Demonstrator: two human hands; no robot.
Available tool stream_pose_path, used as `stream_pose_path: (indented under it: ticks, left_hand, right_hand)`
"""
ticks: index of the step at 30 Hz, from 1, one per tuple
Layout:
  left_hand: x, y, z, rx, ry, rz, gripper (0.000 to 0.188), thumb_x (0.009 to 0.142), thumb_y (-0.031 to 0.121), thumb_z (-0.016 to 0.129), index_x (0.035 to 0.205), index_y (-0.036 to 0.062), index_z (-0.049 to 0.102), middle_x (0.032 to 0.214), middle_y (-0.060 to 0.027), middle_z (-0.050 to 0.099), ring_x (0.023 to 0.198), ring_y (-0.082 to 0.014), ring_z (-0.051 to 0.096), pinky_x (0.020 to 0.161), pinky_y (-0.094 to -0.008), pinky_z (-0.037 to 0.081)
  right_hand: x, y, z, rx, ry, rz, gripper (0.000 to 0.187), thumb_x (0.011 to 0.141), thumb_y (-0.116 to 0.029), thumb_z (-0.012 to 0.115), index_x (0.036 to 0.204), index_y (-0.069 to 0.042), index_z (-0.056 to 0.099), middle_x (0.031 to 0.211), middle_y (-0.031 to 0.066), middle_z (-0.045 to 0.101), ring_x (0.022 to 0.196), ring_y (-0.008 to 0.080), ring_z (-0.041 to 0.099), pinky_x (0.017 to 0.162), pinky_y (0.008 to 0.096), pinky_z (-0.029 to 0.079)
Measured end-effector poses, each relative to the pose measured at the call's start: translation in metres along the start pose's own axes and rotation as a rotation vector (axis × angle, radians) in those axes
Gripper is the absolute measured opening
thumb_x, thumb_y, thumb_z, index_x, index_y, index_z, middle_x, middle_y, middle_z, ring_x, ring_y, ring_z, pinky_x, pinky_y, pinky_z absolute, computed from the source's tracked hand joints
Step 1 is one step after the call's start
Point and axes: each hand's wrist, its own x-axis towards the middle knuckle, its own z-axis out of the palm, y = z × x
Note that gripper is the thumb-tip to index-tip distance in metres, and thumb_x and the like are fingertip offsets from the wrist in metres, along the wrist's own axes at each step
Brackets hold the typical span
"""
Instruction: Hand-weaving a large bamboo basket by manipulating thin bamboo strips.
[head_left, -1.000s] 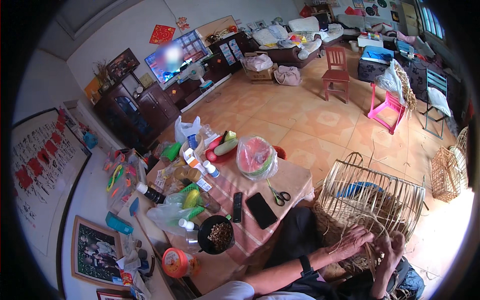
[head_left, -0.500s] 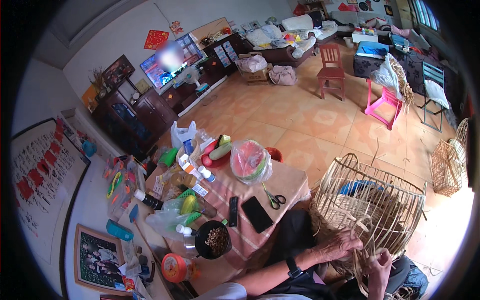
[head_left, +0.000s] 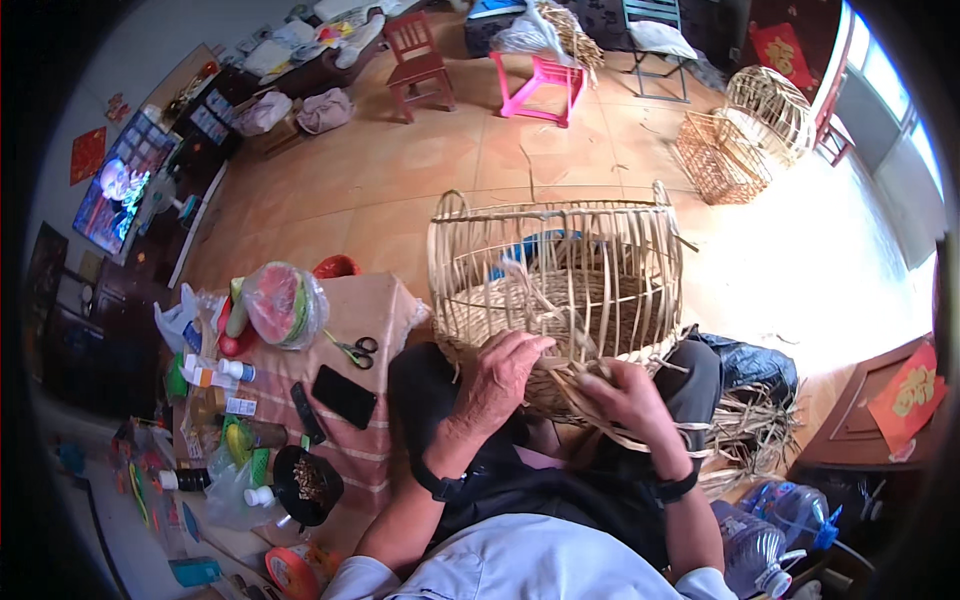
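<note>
A partly woven basket (head_left: 610,300) of pale tan plant strips lies across my knees, with open upright stakes on its far side and dense weaving inside. At its near left edge, my left hand (head_left: 500,378) rests with bent fingers pinched together. Whatever lies between those fingertips is too small to make out. Close by on the right, my right hand (head_left: 635,400) is closed on several flat strips (head_left: 570,390), whose loose ends trail past my wrist. A frayed tuft of strip (head_left: 530,290) stands up inside the basket. Something blue (head_left: 535,248) shows through the stakes.
On my left, a cloth-covered table (head_left: 370,300) bears scissors (head_left: 355,350), a black phone (head_left: 345,396), a remote (head_left: 308,413), a dark pan (head_left: 305,485) and wrapped watermelon (head_left: 285,305). Loose strips (head_left: 755,430) and plastic bottles (head_left: 755,545) lie to my right. Finished-looking baskets (head_left: 725,160) stand farther off.
My view has swung to the right, so the basket and both hands now sit near the middle. My hands remain at the basket's near edge, with the right one still holding strips.
</note>
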Motion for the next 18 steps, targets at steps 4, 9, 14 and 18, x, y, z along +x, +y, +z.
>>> stream_pose_path:
  ticks: [4, 9, 14, 18]
  left_hand:
    - [0.006, -0.003, 0.006, 0.125, 0.030, 0.051, 0.019, 0.089, 0.003, 0.062, 0.107, 0.0049, 0.069, 0.090, -0.0128, 0.063, 0.090, -0.0337, 0.062, 0.080, -0.0427, 0.051]
    - [0.003, -0.003, 0.018, 0.119, 0.012, 0.018, 0.017, 0.085, 0.006, 0.069, 0.102, 0.0065, 0.068, 0.092, -0.0123, 0.066, 0.093, -0.0334, 0.061, 0.084, -0.0422, 0.049]
    - [0.001, -0.011, 0.035, 0.034, -0.039, -0.163, 0.007, 0.086, 0.008, 0.070, 0.092, 0.0053, 0.068, 0.084, -0.0134, 0.063, 0.084, -0.0331, 0.060, 0.081, -0.0411, 0.047]
    - [0.000, -0.018, 0.039, -0.014, -0.052, -0.149, 0.010, 0.091, 0.014, 0.068, 0.094, 0.0043, 0.067, 0.085, -0.0115, 0.059, 0.085, -0.0295, 0.058, 0.080, -0.0381, 0.045]
  right_hand:
    - [0.002, 0.012, -0.003, 0.400, -0.042, 0.109, 0.039, 0.105, -0.035, 0.052, 0.088, -0.001, 0.062, 0.069, 0.0043, 0.063, 0.052, 0.0116, 0.057, 0.050, 0.0229, 0.047]
    - [-0.007, 0.033, -0.022, 1.198, 0.099, 0.014, 0.032, 0.106, -0.037, 0.049, 0.098, -0.009, 0.060, 0.085, 0.0067, 0.069, 0.044, 0.0074, 0.041, 0.044, 0.0242, 0.036]
    - [-0.042, 0.054, -0.007, 0.987, -0.394, 0.094, 0.035, 0.103, -0.036, 0.056, 0.083, -0.009, 0.064, 0.066, -0.0011, 0.063, 0.047, 0.0039, 0.042, 0.044, 0.0221, 0.032]
    - [-0.064, 0.065, -0.030, 0.941, -0.343, -0.189, 0.042, 0.102, -0.042, 0.057, 0.085, -0.004, 0.068, 0.083, 0.0025, 0.067, 0.056, 0.0013, 0.043, 0.050, 0.0191, 0.034]
